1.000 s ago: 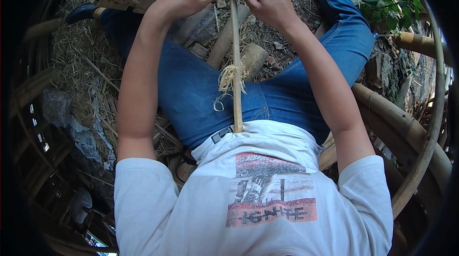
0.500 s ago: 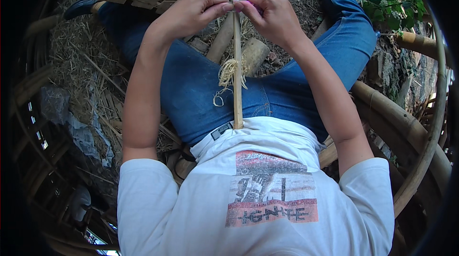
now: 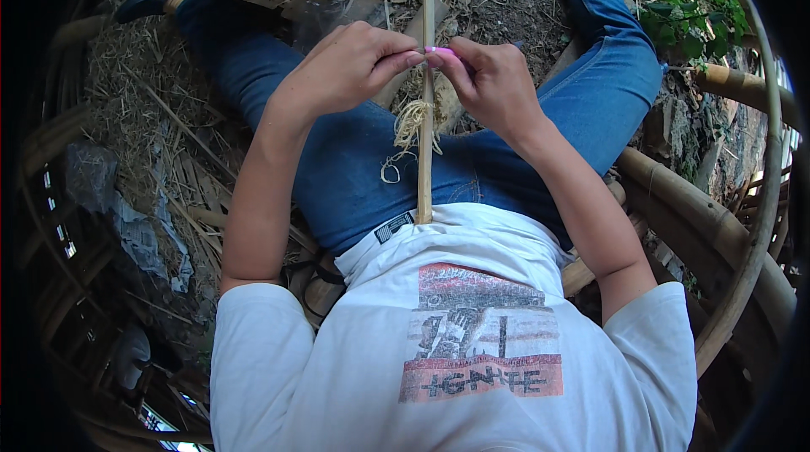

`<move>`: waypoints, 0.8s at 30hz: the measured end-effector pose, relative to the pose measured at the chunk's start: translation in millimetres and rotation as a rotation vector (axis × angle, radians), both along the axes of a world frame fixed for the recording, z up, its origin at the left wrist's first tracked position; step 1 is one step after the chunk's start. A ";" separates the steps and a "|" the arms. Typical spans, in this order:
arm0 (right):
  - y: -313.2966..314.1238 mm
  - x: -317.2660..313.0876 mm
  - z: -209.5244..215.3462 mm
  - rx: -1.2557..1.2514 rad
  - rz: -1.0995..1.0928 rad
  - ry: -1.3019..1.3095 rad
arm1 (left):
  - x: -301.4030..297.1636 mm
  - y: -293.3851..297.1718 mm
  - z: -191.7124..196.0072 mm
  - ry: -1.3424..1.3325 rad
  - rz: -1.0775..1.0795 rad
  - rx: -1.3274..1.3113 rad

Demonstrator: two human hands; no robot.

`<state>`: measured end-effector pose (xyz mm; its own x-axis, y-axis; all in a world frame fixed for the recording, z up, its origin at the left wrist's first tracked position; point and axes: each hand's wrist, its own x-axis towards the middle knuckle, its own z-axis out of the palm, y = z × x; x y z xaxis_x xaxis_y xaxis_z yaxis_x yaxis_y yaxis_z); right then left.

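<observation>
Bamboo strip [image 3: 425, 156] upright between both hands, lower end against white shirt [image 3: 472, 283], over blue-jeaned lap [image 3: 354, 173]. Left hand [image 3: 346, 68] pinching strip from its left, right hand [image 3: 494, 81] closed on pink-handled tool [image 3: 445, 51] touching strip. Pale shavings [image 3: 411, 123] curling just below.

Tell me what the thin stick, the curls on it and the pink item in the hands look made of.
Stick: likely bamboo or wood, pale tan, matte, straight-grained. Curls: thin shavings of the same pale fibre, dry and stringy. Pink item: smooth, bright, probably plastic, mostly hidden between the left hand and the right hand.
</observation>
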<state>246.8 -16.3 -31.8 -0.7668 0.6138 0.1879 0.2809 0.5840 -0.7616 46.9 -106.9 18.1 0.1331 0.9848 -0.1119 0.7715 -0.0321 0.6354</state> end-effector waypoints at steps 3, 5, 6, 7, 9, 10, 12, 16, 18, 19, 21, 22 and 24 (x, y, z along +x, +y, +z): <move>-2.4 1.8 7.3 -0.073 0.012 -0.039 | 0.4 -0.6 1.3 -0.016 -0.022 -0.029; -11.0 8.1 7.4 -0.083 0.021 -0.014 | 5.3 -8.5 2.2 -0.038 -0.018 -0.058; -13.5 10.1 6.8 -0.092 0.030 0.011 | 7.1 -11.8 1.5 -0.059 -0.013 -0.087; -15.2 10.6 7.0 -0.096 0.031 0.008 | 7.4 -15.0 0.0 -0.062 -0.012 -0.090; -18.4 11.4 7.5 -0.022 0.035 0.006 | 7.9 -20.5 -2.2 -0.048 0.001 -0.081; -18.0 11.5 7.4 -0.022 0.036 0.007 | 8.3 -20.3 -2.0 -0.047 0.003 -0.081; -18.4 12.7 7.2 -0.075 0.041 -0.028 | 10.0 -20.2 -0.7 -0.072 -0.002 -0.043; -31.8 21.8 4.2 -0.079 0.047 -0.023 | 16.5 -31.0 -1.4 -0.136 -0.014 -0.087; -29.5 21.0 10.3 -0.076 0.051 -0.040 | 18.2 -31.7 0.0 -0.130 0.000 -0.078; -27.0 20.1 13.1 -0.071 0.058 -0.057 | 18.4 -30.8 1.4 -0.123 0.015 -0.067; -28.6 22.0 16.4 -0.062 0.055 -0.047 | 21.3 -33.7 3.4 -0.132 0.026 -0.072; -26.7 20.6 17.0 -0.056 0.052 -0.037 | 20.4 -32.7 4.4 -0.142 0.035 -0.081; -17.0 14.9 20.3 -0.036 0.066 -0.049 | 15.2 -27.1 8.8 -0.142 0.026 -0.058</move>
